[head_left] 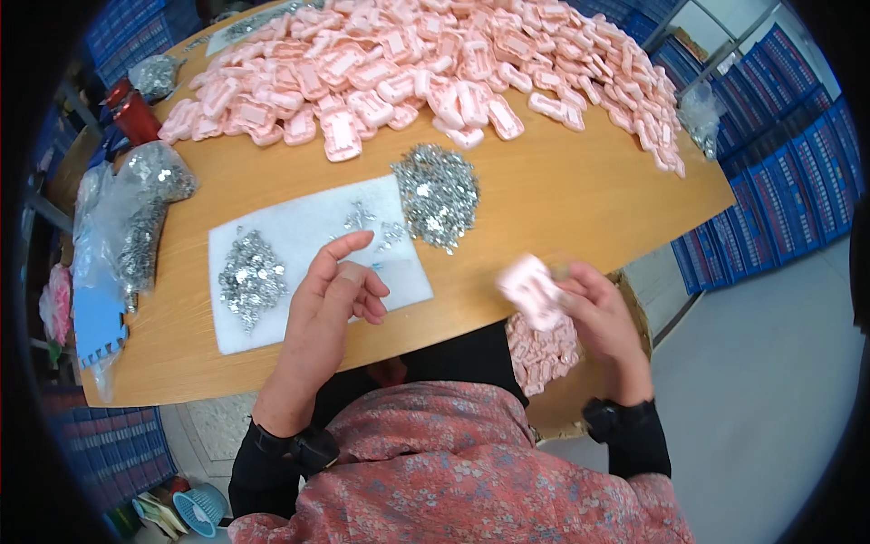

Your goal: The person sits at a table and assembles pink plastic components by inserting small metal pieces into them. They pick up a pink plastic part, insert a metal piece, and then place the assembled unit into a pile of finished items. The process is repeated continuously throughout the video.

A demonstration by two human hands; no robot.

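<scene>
My right hand (601, 313) grips a pink plastic casing (531, 292), slightly blurred, past the table's front edge and above a box of similar pink pieces (544, 354). Over the white foam sheet (317, 213) hovers my left hand (337, 288), its index finger stretched out and the others loosely bent, with nothing visible in it. On the sheet lie a heap of small shiny silver parts (250, 279) and a few scattered silver bits (360, 216). A bigger silver heap (437, 195) sits at the sheet's right edge.
A wide mound of pink casings (362, 77) covers the far side of the wooden table (580, 204). Bags of silver parts (149, 199) and a red container (134, 118) stand at the left. Stacked blue trays (788, 172) rise at the right.
</scene>
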